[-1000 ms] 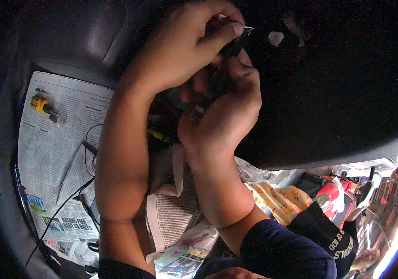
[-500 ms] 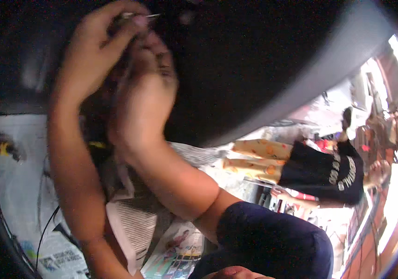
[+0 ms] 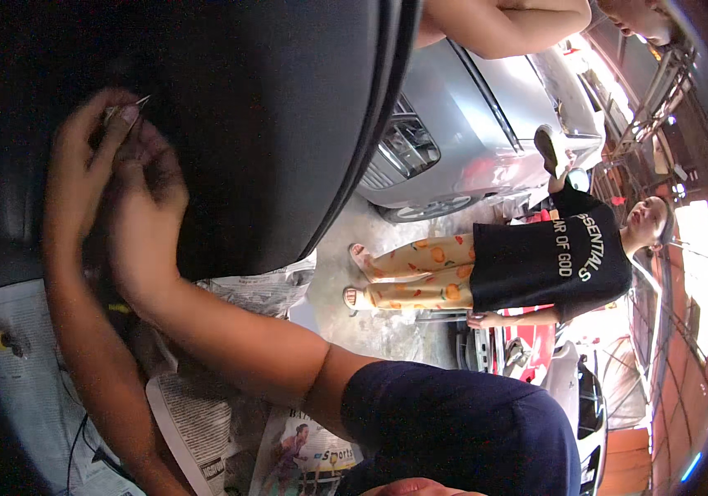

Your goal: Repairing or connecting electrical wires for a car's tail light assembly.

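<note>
My left hand [image 3: 81, 161] pinches a thin, pale, pointed piece [image 3: 145, 100] between thumb and finger; its tip sticks out, and its exact kind cannot be made out. Close beside it, my right hand [image 3: 151, 194] has its fingers curled in toward the left fingertips. Whatever those right fingers hold, if anything, is hidden in shadow. Both hands are up against a large dark curved panel [image 3: 279, 107] that fills the upper left. Deep shade hides the spot where the hands meet it.
Newspaper sheets [image 3: 197, 422] lie below my arms, with a small yellow-and-black object [image 3: 5, 339] and a black cable [image 3: 73, 450] at left. A person in a black T-shirt [image 3: 548, 264] stands by a silver car [image 3: 486, 124]. Another person's bare arm [image 3: 519, 25] shows at the top.
The view has swung, so both hands appear lower and farther left, still together at the dark panel. The silver car and the second person's arm have come into sight.
</note>
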Demonstrator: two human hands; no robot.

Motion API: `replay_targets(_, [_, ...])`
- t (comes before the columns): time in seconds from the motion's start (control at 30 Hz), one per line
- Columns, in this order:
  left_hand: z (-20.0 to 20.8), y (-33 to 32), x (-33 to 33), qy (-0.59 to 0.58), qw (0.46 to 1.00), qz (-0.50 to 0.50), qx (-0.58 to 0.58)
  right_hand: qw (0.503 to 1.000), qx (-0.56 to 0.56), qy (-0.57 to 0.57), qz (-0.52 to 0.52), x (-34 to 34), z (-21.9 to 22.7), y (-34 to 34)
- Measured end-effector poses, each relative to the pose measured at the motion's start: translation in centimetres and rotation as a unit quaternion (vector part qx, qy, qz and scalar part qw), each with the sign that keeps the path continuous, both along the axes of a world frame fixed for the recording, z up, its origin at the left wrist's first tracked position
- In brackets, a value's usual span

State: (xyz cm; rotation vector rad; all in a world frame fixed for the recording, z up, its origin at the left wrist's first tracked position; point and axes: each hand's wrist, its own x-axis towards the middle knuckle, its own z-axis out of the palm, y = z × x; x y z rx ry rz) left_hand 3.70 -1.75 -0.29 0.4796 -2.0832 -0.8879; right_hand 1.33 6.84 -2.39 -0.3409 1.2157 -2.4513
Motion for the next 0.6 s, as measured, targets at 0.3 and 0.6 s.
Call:
replay_targets(0.3, [-0.7, -0.5, 0.2, -0.072, 0.995, 0.05, -0.039, 0.991, 0.11, 0.08, 0.016, 0.1, -0.1, 0.9])
replay_targets(0.6, [-1.8, -2.4, -0.9, -0.078, 0.996, 0.053, 0.005, 0.987, 0.121, 0.097, 0.043, -1.3, -0.5, 0.1])
